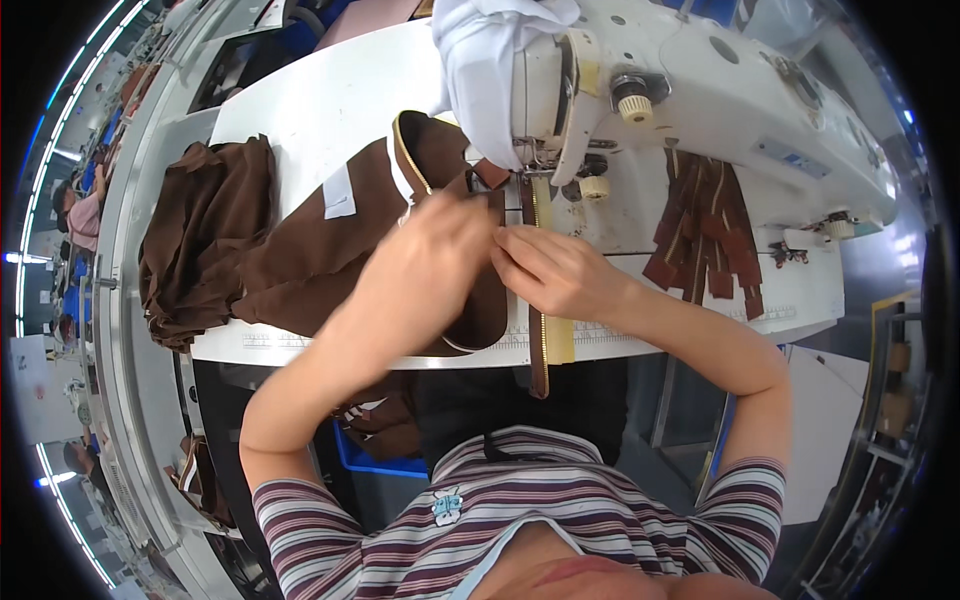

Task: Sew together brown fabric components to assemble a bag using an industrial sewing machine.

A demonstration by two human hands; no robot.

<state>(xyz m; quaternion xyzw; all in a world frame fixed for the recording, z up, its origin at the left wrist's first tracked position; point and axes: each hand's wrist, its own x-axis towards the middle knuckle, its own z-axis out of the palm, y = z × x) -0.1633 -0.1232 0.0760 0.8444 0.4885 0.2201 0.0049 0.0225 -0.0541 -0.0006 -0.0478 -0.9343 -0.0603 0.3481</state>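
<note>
My left hand point(430, 255), slightly blurred, has its fingers pinched together at the edge of the brown fabric piece point(285, 270); what exactly they grip is hidden. The piece has a zipper edging point(405, 145) and a white patch point(338, 191). My right hand point(550, 265) is closed beside the left, thumb and forefinger on the brown edge, just below the sewing machine's presser foot point(540, 160). Under that hand a brown zipper strip point(537, 365) runs from the foot over the table's front edge, beside a yellow guide strip point(560, 345).
The white sewing machine point(720, 100), draped with white cloth point(470, 70), stands on the table point(290, 85). Brown fabric is heaped point(200, 230) at left; brown zipper pieces point(705, 230) lie at right. A blue bin point(370, 455) sits below. Other people point(80, 210) sit at the far left.
</note>
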